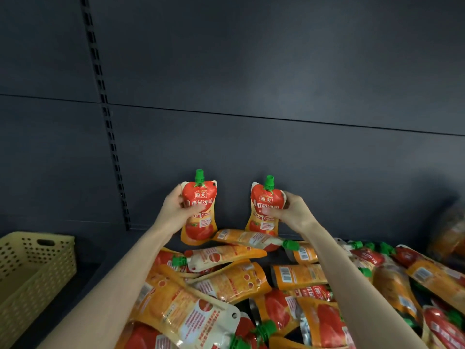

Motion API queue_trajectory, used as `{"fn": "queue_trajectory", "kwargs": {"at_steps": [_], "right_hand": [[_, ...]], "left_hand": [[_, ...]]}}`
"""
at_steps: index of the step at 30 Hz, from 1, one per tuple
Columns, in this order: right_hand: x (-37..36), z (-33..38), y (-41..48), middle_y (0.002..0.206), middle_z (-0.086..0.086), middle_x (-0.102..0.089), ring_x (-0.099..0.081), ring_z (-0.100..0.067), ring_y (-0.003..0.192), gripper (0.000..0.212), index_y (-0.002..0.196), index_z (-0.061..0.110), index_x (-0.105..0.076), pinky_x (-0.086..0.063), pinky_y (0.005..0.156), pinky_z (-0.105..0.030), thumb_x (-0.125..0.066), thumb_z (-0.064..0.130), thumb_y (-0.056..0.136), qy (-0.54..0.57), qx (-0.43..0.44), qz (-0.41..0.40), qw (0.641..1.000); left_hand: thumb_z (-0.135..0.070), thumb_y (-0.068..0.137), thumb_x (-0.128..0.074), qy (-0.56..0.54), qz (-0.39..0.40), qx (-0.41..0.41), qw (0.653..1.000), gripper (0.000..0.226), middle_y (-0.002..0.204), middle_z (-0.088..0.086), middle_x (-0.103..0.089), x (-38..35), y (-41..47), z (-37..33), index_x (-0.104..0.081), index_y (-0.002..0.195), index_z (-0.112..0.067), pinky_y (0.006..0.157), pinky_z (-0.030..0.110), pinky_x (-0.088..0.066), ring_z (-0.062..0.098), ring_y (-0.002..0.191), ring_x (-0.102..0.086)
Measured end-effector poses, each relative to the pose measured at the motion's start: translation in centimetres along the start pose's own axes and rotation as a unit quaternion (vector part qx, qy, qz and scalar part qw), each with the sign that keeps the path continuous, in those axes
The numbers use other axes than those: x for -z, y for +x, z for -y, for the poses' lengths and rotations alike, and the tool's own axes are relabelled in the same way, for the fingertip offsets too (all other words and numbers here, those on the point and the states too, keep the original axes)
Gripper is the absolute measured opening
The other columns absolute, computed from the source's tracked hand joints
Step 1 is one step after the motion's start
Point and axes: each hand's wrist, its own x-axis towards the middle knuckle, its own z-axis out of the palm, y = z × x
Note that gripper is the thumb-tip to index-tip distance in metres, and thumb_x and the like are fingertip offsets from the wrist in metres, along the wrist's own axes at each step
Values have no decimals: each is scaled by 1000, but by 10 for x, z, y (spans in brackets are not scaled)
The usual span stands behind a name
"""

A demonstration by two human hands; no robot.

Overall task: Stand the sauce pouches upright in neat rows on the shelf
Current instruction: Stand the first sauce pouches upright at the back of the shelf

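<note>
Two red-and-orange sauce pouches with green caps are held upright near the dark back wall of the shelf. My left hand (pixel 177 206) grips the left pouch (pixel 200 222) by its middle. My right hand (pixel 289 209) grips the right pouch (pixel 265 197) the same way. Both pouches face me, caps up, about a hand's width apart. Whether their bottoms touch the shelf I cannot tell. In front of them lies a loose heap of several pouches (pixel 251 285), flat and pointing every way, covering the shelf (pixel 83 280) from the middle to the right.
A pale yellow perforated basket (pixel 32 270) stands at the left on the shelf. A slotted upright rail (pixel 105 117) runs up the back wall at the left. More pouches, blurred, lie at the far right edge (pixel 450 233).
</note>
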Motion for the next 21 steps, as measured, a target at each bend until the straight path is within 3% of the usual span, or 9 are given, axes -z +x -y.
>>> {"fn": "queue_trajectory", "kwargs": {"at_steps": [3,9,16,18,21], "right_hand": [[-3,-5,3,110,-6,-65,-62,-22,101,54,115,12,-56,-52,88,-38,-82,15,68,-49,17,-35,998],[0,-12,3,114,-10,-66,-63,-25,105,51,119,10,-57,-53,90,-40,-78,13,73,-66,50,-66,994],[4,-18,3,121,-9,-62,-60,-26,112,56,127,10,-50,-51,94,-43,-75,15,77,-56,37,-59,996],[2,-17,-4,122,-8,-61,-60,-24,109,54,126,9,-47,-53,90,-38,-73,20,79,-61,23,-81,995],[3,-13,-26,115,-5,-61,-58,-14,97,46,118,10,-49,-47,73,-19,-70,30,82,-20,37,-161,986]], "left_hand": [[0,71,-76,57,46,10,997,56,114,0,-63,8,-1,4,-52,117,-22,92,37,-49,15,107,-59],[1,73,-74,64,53,-4,997,53,104,-10,-63,13,1,2,-52,114,-23,90,34,-50,6,98,-60],[-5,75,-74,142,49,8,989,54,120,6,-60,13,4,7,-46,121,-13,95,41,-48,23,113,-58],[-14,74,-77,225,25,19,974,55,119,8,-60,12,-1,6,-45,119,-7,87,35,-50,25,109,-59],[-29,71,-79,310,-53,31,949,63,116,10,-58,14,-18,1,-47,118,-4,83,34,-49,24,104,-59]]}}
